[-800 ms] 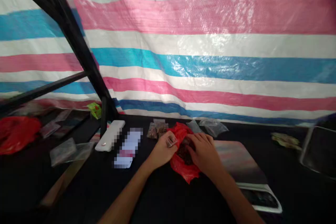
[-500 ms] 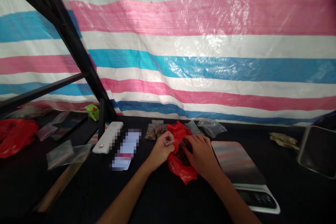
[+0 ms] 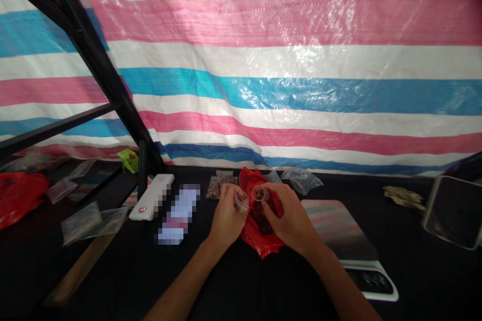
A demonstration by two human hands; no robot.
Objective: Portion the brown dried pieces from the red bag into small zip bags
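A red plastic bag [image 3: 261, 245] lies open on the black table, with dark brown pieces [image 3: 260, 216] inside. Over its left side, my left hand [image 3: 227, 216] is closed on a small clear bag [image 3: 241, 199], its mouth open. My right hand [image 3: 291, 218] pinches a small round clear cup [image 3: 259, 193] holding brown bits, above the red bag and just right of the clear bag. Behind my left hand are small filled bags [image 3: 215, 188]. A kitchen scale [image 3: 339, 225] sits right of my right hand.
Clear plastic bags [image 3: 304, 180] lie behind the red bag. On the left are a white power bank [image 3: 154, 195], a blurred-out phone [image 3: 179, 213], flat clear bags [image 3: 83, 220] and another red bag [image 3: 22, 195]. A black frame [image 3: 101, 70] rises there. At right, a transparent-edged case [image 3: 455, 213] stands.
My right hand has come up out of the red bag's contents, and the cup with brown bits now shows in it. My left hand has turned, tilting the clear bag toward the cup.
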